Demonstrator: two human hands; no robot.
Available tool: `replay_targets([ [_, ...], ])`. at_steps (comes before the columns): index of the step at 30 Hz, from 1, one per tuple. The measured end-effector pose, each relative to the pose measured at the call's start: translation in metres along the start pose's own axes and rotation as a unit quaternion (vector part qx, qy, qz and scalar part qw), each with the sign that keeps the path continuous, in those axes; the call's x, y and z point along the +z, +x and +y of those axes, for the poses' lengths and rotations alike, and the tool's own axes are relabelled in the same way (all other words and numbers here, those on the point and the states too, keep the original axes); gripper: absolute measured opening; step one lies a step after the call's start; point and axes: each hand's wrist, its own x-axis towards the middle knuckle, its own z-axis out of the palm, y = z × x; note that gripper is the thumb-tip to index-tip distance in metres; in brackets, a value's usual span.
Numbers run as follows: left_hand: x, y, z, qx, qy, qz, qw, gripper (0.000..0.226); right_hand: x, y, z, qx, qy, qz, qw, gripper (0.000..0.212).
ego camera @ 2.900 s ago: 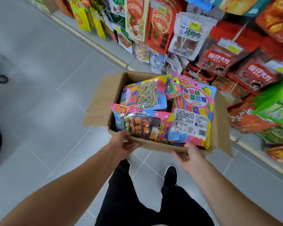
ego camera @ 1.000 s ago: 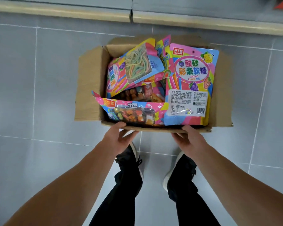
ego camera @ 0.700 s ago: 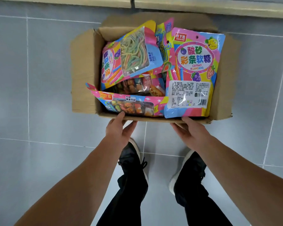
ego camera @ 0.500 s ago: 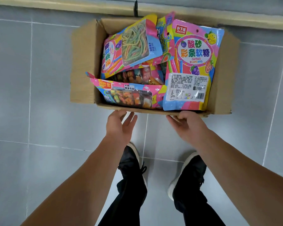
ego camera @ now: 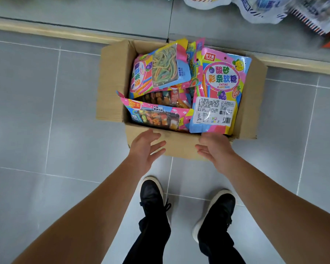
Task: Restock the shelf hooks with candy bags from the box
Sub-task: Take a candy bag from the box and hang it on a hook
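Note:
An open cardboard box (ego camera: 111, 86) sits on the grey tiled floor against the shelf base. It is full of colourful candy bags: a large pink and blue bag (ego camera: 220, 92) on the right, a bag with a rainbow-strip window (ego camera: 160, 69) at the back left, and a bag of mixed gummies (ego camera: 156, 118) along the near side. My left hand (ego camera: 144, 149) hovers just in front of the box's near wall, fingers straight and spread, holding nothing. My right hand (ego camera: 214, 147) hovers the same way near the right front corner, empty.
The shelf's base ledge (ego camera: 46, 30) runs along the top of the view. Hanging snack bags (ego camera: 259, 8) show at the top right. My two black shoes (ego camera: 151, 193) stand on the tiles just behind the box.
The box went down from my hands onto the floor by the shelf base. Both hands have let go of its near edge and pulled back a little, fingers spread.

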Motion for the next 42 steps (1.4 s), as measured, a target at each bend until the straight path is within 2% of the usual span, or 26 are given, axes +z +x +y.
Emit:
replay_targets([
  [1,-0.001,-0.004,0.006,0.001,0.000,0.002,1.000,0.031,0.003,-0.005,-0.005,-0.068,-0.060,0.030,0.995,0.012],
  [3,-0.001,-0.010,0.016,0.004,-0.002,-0.006,1.000,0.020,0.011,-0.013,-0.017,-0.206,-0.164,0.083,0.961,0.018],
  [6,-0.006,-0.014,0.030,0.008,-0.009,-0.015,1.000,0.015,0.030,-0.013,-0.037,-0.400,-0.326,0.106,0.850,0.030],
  [8,-0.013,-0.012,0.038,0.010,-0.022,-0.024,0.999,0.012,0.046,-0.003,-0.049,-0.439,-0.426,0.091,0.786,0.037],
  [10,-0.025,-0.007,0.042,0.015,-0.044,-0.022,0.999,0.014,0.067,0.005,-0.056,-0.430,-0.535,0.069,0.724,0.043],
  [12,-0.039,-0.003,0.043,0.014,-0.059,-0.013,0.998,0.016,0.089,0.010,-0.055,-0.432,-0.617,0.080,0.653,0.041],
  [14,-0.049,0.000,0.041,0.010,-0.063,-0.007,0.998,0.018,0.105,0.011,-0.053,-0.440,-0.639,0.099,0.623,0.036],
  [17,-0.059,0.003,0.038,0.007,-0.073,0.000,0.997,0.021,0.118,0.013,-0.052,-0.422,-0.639,0.107,0.635,0.031],
  [21,-0.061,0.000,0.038,0.011,-0.070,-0.006,0.997,0.015,0.105,-0.002,-0.063,-0.392,-0.601,0.089,0.691,0.011],
  [24,-0.053,-0.005,0.042,0.027,-0.048,0.000,0.999,0.008,0.084,-0.028,-0.073,-0.416,-0.497,0.078,0.757,0.009],
  [26,-0.044,-0.010,0.047,0.046,-0.027,0.011,0.999,0.018,0.072,-0.041,-0.080,-0.406,-0.425,0.053,0.807,0.011],
  [28,-0.035,-0.016,0.048,0.063,-0.003,0.007,0.998,0.034,0.060,-0.048,-0.081,-0.358,-0.347,0.008,0.867,0.014],
  [30,-0.027,-0.024,0.050,0.075,0.014,-0.021,0.997,0.029,0.053,-0.051,-0.080,-0.298,-0.274,-0.034,0.914,0.016],
  [33,-0.015,-0.040,0.052,0.110,0.007,-0.082,0.990,0.022,0.036,-0.061,-0.076,-0.256,-0.231,-0.074,0.936,0.012],
  [36,0.001,-0.066,0.052,0.144,0.029,-0.102,0.984,0.020,0.017,-0.075,-0.074,-0.224,-0.183,-0.085,0.953,0.016],
  [42,0.032,-0.132,0.058,0.173,0.089,-0.132,0.972,0.028,-0.030,-0.130,-0.090,-0.205,-0.105,-0.089,0.969,0.040],
])
